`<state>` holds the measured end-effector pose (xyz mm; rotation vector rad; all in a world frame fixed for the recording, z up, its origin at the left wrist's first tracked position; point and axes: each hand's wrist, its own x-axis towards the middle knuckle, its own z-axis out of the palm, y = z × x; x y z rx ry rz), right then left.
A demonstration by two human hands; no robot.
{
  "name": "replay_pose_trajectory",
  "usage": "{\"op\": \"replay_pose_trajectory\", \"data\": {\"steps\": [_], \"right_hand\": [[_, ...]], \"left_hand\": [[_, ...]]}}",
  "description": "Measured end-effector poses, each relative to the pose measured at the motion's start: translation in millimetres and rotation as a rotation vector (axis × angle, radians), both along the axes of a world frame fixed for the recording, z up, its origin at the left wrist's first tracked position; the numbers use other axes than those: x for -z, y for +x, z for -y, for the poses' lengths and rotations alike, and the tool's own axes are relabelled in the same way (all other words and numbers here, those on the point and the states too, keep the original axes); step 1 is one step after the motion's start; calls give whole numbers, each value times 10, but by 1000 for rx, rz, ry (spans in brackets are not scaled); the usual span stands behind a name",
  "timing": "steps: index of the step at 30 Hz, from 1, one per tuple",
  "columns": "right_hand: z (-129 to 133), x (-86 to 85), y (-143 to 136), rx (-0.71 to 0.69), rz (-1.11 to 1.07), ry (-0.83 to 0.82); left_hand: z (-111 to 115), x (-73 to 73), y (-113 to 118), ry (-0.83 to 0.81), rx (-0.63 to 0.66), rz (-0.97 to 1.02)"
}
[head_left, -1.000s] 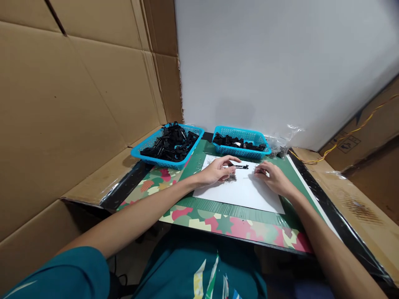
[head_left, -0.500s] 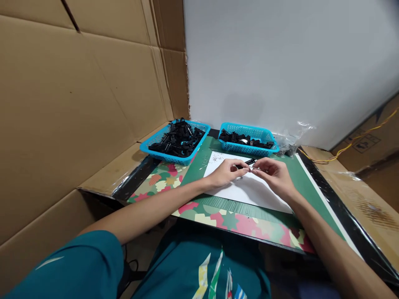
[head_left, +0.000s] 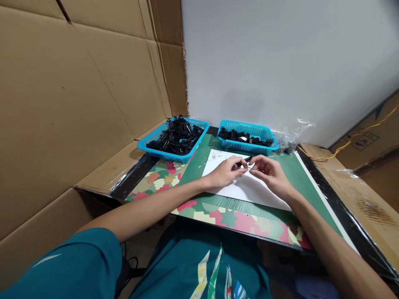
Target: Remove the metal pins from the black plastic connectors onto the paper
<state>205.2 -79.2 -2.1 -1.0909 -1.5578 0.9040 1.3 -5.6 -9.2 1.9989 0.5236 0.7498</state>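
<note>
We hold the black plastic part (head_left: 248,159) pinched in our left hand (head_left: 226,170) over the white paper (head_left: 235,189); our right hand (head_left: 272,172) pinches a slim piece (head_left: 257,169) (detail unclear), which a loose grip could drop.

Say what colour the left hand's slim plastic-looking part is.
The slim part is black, clearest in the head view.

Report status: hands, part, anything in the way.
Left hand gripping slim black plastic part above white paper sheet. Right hand pinching small thin piece, identity unclear. Light-blue plastic baskets beyond both hands, apart.
</note>
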Motion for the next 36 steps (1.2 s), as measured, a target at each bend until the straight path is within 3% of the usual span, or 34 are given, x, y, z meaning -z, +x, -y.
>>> {"op": "replay_pose_trajectory", "data": {"steps": [4, 9, 24, 31, 36], "right_hand": [[4, 5, -14, -5, 9, -28], [-1, 54, -42, 59, 20, -49], [-35, 102, -20, 120, 3, -89], [-81, 159, -39, 106, -28, -160], [-101, 106, -2, 194, 9, -88]], "left_hand": [[9, -13, -14, 94, -7, -7], [29, -33, -26, 116, -126, 9], [47, -28, -24, 173, -176, 22], [59, -28, -22, 200, -202, -42], [43, -44, -36, 276, -205, -156]]}}
